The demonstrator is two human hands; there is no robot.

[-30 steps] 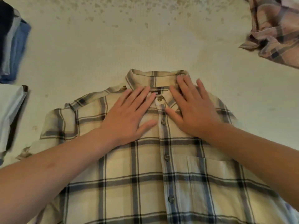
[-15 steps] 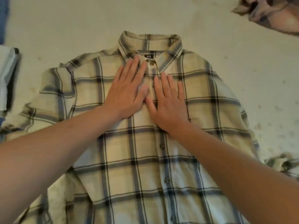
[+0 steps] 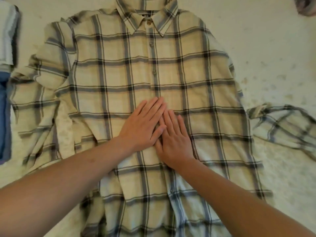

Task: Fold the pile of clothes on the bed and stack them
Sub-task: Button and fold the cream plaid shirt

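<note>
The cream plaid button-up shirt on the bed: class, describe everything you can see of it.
The cream plaid button-up shirt lies front up and spread flat on the pale bed cover, collar at the far end, buttoned down its placket. It looks like soft woven cloth with grey and black checks. One sleeve is bunched beside the body, the other trails outward, crumpled. The left hand and right hand press flat on its middle, fingers overlapping.

Left hand (image 3: 142,127) flat, overlapping flat right hand (image 3: 174,141).
</note>
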